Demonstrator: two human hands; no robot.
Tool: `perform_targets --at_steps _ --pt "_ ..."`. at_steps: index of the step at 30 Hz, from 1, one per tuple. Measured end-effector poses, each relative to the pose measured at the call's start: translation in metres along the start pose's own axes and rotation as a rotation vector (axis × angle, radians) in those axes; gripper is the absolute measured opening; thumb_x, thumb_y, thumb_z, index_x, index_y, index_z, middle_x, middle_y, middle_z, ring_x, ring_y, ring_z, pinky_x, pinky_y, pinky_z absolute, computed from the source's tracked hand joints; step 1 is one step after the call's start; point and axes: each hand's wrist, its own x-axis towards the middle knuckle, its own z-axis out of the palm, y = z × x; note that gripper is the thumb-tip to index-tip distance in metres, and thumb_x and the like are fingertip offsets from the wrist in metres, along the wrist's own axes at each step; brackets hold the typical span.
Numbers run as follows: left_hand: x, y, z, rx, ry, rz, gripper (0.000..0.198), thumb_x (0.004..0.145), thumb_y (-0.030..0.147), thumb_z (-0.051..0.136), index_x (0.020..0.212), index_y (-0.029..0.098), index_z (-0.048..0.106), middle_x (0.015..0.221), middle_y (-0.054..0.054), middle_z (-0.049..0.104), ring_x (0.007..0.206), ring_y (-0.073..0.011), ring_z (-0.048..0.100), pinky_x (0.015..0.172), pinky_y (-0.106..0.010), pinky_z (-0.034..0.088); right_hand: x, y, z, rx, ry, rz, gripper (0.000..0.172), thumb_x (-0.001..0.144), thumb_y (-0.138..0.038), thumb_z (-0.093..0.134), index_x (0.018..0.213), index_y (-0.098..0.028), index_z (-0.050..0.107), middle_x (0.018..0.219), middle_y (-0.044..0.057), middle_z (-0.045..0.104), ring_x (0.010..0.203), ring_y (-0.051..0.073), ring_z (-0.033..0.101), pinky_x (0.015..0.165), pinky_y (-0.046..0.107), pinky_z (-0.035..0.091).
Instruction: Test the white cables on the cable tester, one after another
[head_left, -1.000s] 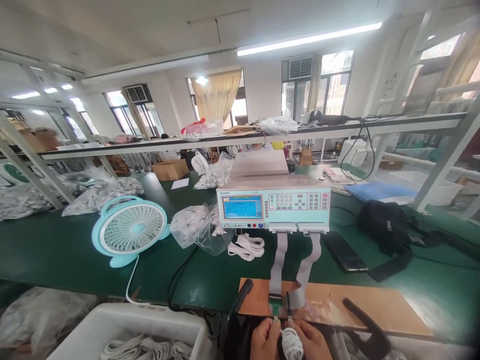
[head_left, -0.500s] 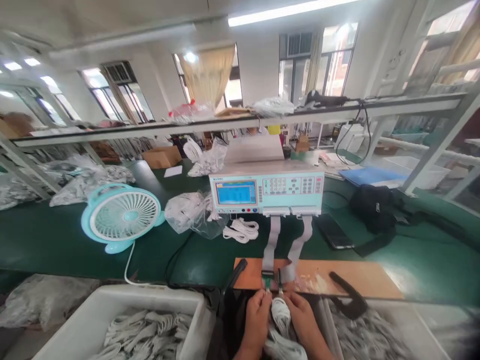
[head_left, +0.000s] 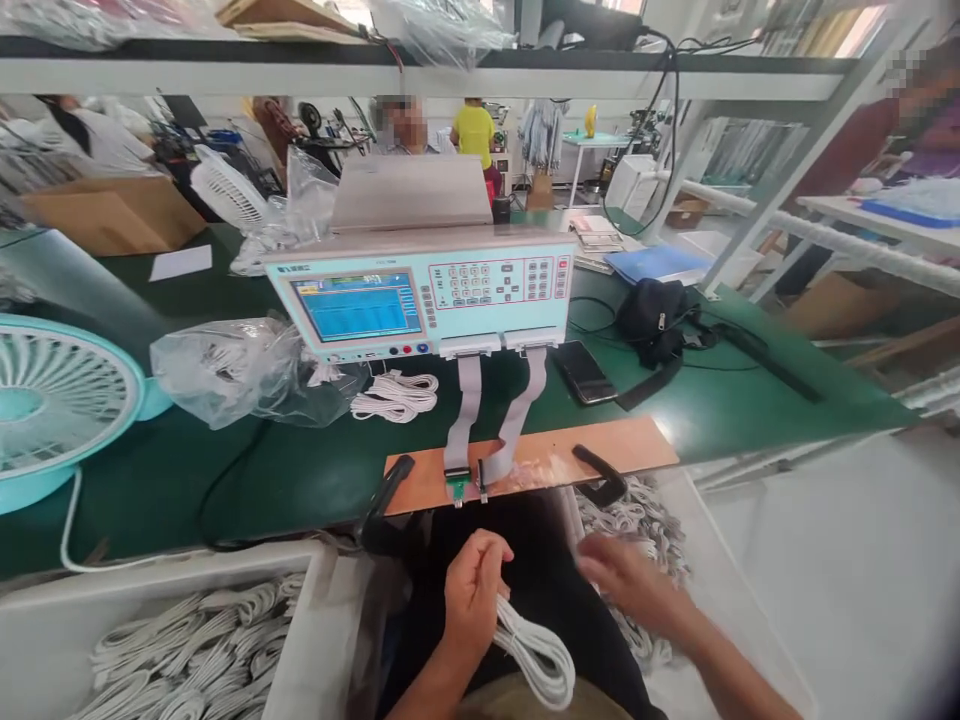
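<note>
My left hand (head_left: 477, 585) is closed around a coiled bundle of white cable (head_left: 536, 650), whose loops hang down to the right above my lap. To its right, my right hand (head_left: 615, 570) is apart from the bundle, near the right-hand bin; motion smears its fingers. Ahead of my hands, a small green circuit board (head_left: 458, 487) and a dark connector (head_left: 482, 480) end two grey ribbon cables (head_left: 466, 410) on an orange-brown board (head_left: 540, 460). The ribbons run up to a tester (head_left: 499, 285) with a lit blue screen.
White bins with several coiled cables stand at left (head_left: 315, 590) and right (head_left: 720, 530). Black clamps (head_left: 390, 490) hold the board at the table edge. A blue fan (head_left: 67, 400), a bagged cable bundle (head_left: 225, 370), a phone (head_left: 585, 373) and a black pouch (head_left: 656, 320) lie around the tester.
Both hands have drawn back from the connectors toward my lap. My right hand has left the cable bundle and moved right; my left keeps it. The view has tilted down.
</note>
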Motion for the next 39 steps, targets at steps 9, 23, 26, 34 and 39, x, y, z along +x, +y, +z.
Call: perform_targets --at_steps 9,23,26,34,39 --pt "-0.002 0.012 -0.023 0.240 -0.063 0.116 0.027 0.072 0.026 0.059 0.098 0.020 0.062 0.097 -0.009 0.059 0.083 -0.0205 0.056 0.069 -0.031 0.048 0.000 -0.033 0.071 0.276 -0.220 -0.194 0.028 0.085 -0.042 0.044 0.088 -0.017 0.056 0.074 0.001 0.057 0.060 0.013 0.049 0.054 0.022 0.036" --pt "-0.010 -0.007 -0.046 -0.142 -0.028 -0.413 0.025 0.071 0.039 0.061 0.068 0.016 0.053 0.051 0.007 0.042 0.040 -0.0043 0.033 0.035 -0.014 0.027 0.021 -0.057 0.075 -0.111 -0.238 -0.517 0.014 0.081 -0.018 0.049 0.094 -0.018 0.051 0.084 0.002 0.053 0.072 0.013 0.050 0.064 0.022 0.037" --pt "-0.007 -0.016 -0.044 -0.122 0.108 -0.321 0.030 0.070 0.036 0.063 0.058 0.016 0.045 0.051 0.008 0.038 0.046 -0.0048 0.034 0.043 -0.015 0.031 0.026 -0.063 0.077 -0.192 -0.265 -0.582 0.009 0.082 -0.019 0.047 0.089 -0.018 0.053 0.080 0.002 0.055 0.071 0.013 0.051 0.063 0.022 0.036" --pt "0.003 -0.022 -0.032 -0.002 0.156 -0.297 0.031 0.072 0.040 0.059 0.059 0.018 0.042 0.038 0.010 0.035 0.032 -0.0046 0.032 0.032 -0.015 0.024 0.055 -0.057 0.093 -0.096 0.051 -0.419 0.014 0.081 -0.019 0.041 0.070 -0.018 0.049 0.064 0.000 0.050 0.060 0.014 0.047 0.057 0.025 0.033" --pt "0.015 -0.020 -0.031 -0.124 0.170 -0.316 0.027 0.074 0.041 0.058 0.066 0.017 0.049 0.037 0.010 0.036 0.030 -0.0036 0.029 0.029 -0.013 0.022 0.078 -0.047 0.106 0.510 0.076 -0.150 0.023 0.081 -0.036 0.050 0.067 -0.017 0.051 0.059 -0.002 0.049 0.053 0.011 0.043 0.052 0.023 0.035"
